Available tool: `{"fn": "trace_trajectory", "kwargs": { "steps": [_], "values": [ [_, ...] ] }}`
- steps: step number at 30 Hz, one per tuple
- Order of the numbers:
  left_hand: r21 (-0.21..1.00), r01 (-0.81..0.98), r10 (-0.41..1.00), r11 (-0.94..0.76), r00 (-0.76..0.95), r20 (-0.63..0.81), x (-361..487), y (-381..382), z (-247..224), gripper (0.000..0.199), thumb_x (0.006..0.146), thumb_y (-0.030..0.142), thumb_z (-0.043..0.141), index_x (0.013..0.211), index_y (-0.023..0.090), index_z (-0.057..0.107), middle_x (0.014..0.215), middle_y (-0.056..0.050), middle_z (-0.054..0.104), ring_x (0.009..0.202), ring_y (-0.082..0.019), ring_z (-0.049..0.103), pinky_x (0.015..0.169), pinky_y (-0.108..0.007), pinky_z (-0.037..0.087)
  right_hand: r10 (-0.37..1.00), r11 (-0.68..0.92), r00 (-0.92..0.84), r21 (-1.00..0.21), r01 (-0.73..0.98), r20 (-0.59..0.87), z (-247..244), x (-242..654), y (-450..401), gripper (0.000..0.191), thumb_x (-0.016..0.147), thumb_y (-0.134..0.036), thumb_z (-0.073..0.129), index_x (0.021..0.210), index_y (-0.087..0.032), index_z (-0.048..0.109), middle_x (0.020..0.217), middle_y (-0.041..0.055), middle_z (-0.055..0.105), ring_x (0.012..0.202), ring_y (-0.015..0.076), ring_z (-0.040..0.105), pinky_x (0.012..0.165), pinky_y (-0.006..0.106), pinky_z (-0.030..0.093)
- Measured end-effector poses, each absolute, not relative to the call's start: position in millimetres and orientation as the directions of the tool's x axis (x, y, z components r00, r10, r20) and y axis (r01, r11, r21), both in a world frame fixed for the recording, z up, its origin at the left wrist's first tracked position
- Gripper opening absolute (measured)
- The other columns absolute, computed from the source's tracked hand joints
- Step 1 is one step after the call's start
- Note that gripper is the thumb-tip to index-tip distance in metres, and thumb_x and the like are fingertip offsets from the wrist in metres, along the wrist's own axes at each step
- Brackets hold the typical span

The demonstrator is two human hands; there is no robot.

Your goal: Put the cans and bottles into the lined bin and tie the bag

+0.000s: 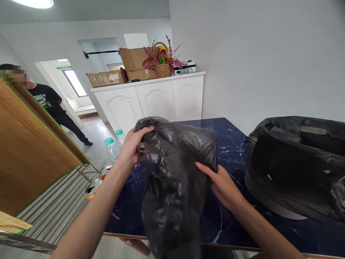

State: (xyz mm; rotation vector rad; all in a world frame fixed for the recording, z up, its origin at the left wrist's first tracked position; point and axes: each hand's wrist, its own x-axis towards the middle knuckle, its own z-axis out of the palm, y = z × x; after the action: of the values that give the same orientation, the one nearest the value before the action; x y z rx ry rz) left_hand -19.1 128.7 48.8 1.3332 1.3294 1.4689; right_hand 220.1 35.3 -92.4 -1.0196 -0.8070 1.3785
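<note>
A black plastic garbage bag (175, 180) hangs between my two hands over the blue marble-patterned table (229, 154), its lower end dropping past the front edge. My left hand (136, 142) grips the bag's upper left part, thumb lying on top. On the right side, my right hand (218, 180) pinches the bag with the thumb in front and the other fingers hidden behind it. To the right stands a light-coloured bin (264, 198) lined with another black bag (291, 162), which is folded over its rim.
Clear bottles with teal caps (109, 141) and two opened drink cans (93, 187) stand at the table's left side. Beyond are a metal rack (59, 201) and a wooden panel (35, 144). A white cabinet (156, 100) bears cardboard boxes and a flower basket (163, 70). A person (51, 104) stands far left.
</note>
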Motion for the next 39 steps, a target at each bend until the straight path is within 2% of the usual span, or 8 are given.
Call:
{"fn": "trace_trajectory", "kwargs": {
  "steps": [5, 9, 14, 19, 24, 29, 33, 39],
  "values": [
    [0.815, 0.531, 0.906, -0.231, -0.189, 0.380, -50, 149, -10, 0.046, 0.075, 0.044, 0.082, 0.112, 0.022, 0.066, 0.109, -0.010, 0.078, 0.106, -0.032, 0.075, 0.097, -0.045, 0.060, 0.932, -0.026, 0.314, -0.832, 0.554, 0.180, -107, 274, 45, 0.036, 0.096, -0.051, 0.065, 0.116, -0.021, 0.070, 0.108, 0.0139, 0.080, 0.107, 0.0385, 0.076, 0.090, 0.048, 0.059],
    [0.701, 0.674, 0.913, -0.233, -0.096, 0.396, -60, 151, -50, 0.046, 0.079, 0.043, 0.083, 0.113, 0.020, 0.062, 0.106, -0.014, 0.074, 0.110, -0.039, 0.073, 0.102, -0.053, 0.055, 0.913, -0.017, 0.241, -0.561, 0.828, 0.328, -115, 276, 24, 0.059, 0.104, -0.047, 0.049, 0.153, -0.014, 0.048, 0.133, 0.0243, 0.070, 0.122, 0.0457, 0.070, 0.096, 0.059, 0.058],
    [0.511, 0.745, 0.875, -0.429, 0.202, 0.439, -57, 141, -64, 0.053, 0.099, 0.046, 0.064, 0.143, 0.018, 0.055, 0.149, -0.020, 0.059, 0.145, -0.038, 0.054, 0.125, -0.056, 0.036, 0.826, 0.334, -0.033, -0.441, 0.833, 0.563, -103, 235, -24, 0.067, 0.109, -0.042, 0.047, 0.172, -0.031, 0.026, 0.169, 0.0122, 0.045, 0.157, 0.0410, 0.041, 0.122, 0.066, 0.044],
    [0.387, 0.633, 0.729, -0.671, 0.659, 0.186, -56, 131, -78, 0.041, 0.106, 0.055, 0.057, 0.135, 0.029, 0.072, 0.140, -0.007, 0.075, 0.136, -0.027, 0.067, 0.121, -0.041, 0.047, 0.856, 0.484, -0.320, -0.414, 0.771, 0.406, -112, 209, -37, 0.067, 0.112, -0.049, 0.047, 0.174, -0.031, 0.028, 0.180, 0.0055, 0.026, 0.166, 0.0393, 0.022, 0.130, 0.069, 0.033],
    [0.300, 0.648, 0.687, -0.700, 0.726, 0.038, -70, 125, -115, 0.077, 0.102, 0.071, 0.057, 0.163, 0.026, 0.049, 0.175, -0.013, 0.039, 0.165, -0.037, 0.028, 0.133, -0.058, 0.028, 0.920, 0.380, -0.382, -0.420, 0.824, 0.084, -148, 221, -31, 0.074, 0.107, -0.065, 0.051, 0.167, -0.022, 0.046, 0.174, 0.0148, 0.031, 0.160, 0.0486, 0.028, 0.125, 0.080, 0.027],
    [0.196, 0.684, 0.709, -0.702, 0.698, 0.104, -85, 112, -124, 0.069, 0.108, 0.063, 0.052, 0.164, 0.024, 0.047, 0.174, -0.013, 0.040, 0.165, -0.034, 0.029, 0.134, -0.057, 0.028, 0.876, 0.477, -0.392, -0.390, 0.787, 0.280, -159, 235, -56, 0.067, 0.110, -0.052, 0.053, 0.170, -0.026, 0.039, 0.171, 0.0125, 0.038, 0.157, 0.0438, 0.039, 0.125, 0.070, 0.041],
    [0.198, 0.672, 0.699, -0.714, 0.699, 0.148, -92, 99, -125, 0.061, 0.112, 0.053, 0.048, 0.168, 0.028, 0.040, 0.177, -0.008, 0.036, 0.166, -0.030, 0.026, 0.135, -0.055, 0.029, 0.674, 0.733, -0.619, -0.261, 0.628, 0.403, -154, 227, -76, 0.101, 0.100, -0.067, 0.065, 0.176, -0.033, 0.008, 0.170, 0.0114, 0.037, 0.150, 0.0431, 0.050, 0.120, 0.061, 0.051],
    [0.171, 0.670, 0.691, -0.722, 0.713, 0.120, -103, 85, -130, 0.063, 0.114, 0.047, 0.047, 0.173, 0.035, 0.027, 0.179, -0.005, 0.028, 0.166, -0.030, 0.024, 0.135, -0.055, 0.025, 0.645, 0.762, -0.661, -0.251, 0.597, 0.384, -164, 235, -75, 0.092, 0.097, -0.068, 0.070, 0.172, -0.033, 0.031, 0.160, 0.0108, 0.053, 0.140, 0.0394, 0.062, 0.117, 0.053, 0.056]
  ]
}}
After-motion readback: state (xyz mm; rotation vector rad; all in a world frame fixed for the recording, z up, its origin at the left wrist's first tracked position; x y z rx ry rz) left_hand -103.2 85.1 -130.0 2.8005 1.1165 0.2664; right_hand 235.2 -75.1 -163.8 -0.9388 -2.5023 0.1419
